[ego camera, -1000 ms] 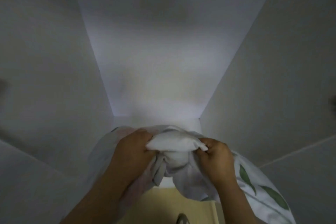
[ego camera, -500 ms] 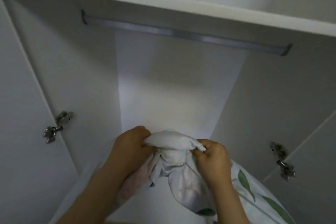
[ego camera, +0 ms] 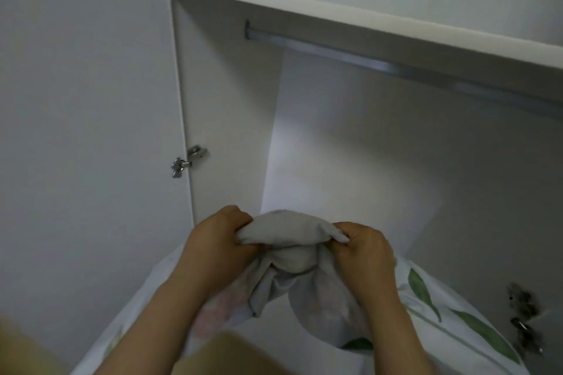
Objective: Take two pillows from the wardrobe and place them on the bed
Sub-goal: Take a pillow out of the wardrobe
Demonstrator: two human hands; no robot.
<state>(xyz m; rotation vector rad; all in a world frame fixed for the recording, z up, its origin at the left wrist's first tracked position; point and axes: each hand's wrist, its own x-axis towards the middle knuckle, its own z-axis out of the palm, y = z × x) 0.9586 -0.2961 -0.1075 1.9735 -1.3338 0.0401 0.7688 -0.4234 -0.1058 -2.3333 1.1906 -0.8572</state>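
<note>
Head view into an open wardrobe [ego camera: 350, 146]. Left hand [ego camera: 217, 242] and right hand [ego camera: 367, 250] each grip one side of the bunched top end of a leaf-printed pillow [ego camera: 289, 230]. The fingers [ego camera: 236, 218] of both hands are curled tight round the cloth, which bulges up between them. The pillow body hangs below the wrists, before the wardrobe opening. Above: shelf [ego camera: 335, 12] and clothes rail [ego camera: 350, 55].
</note>
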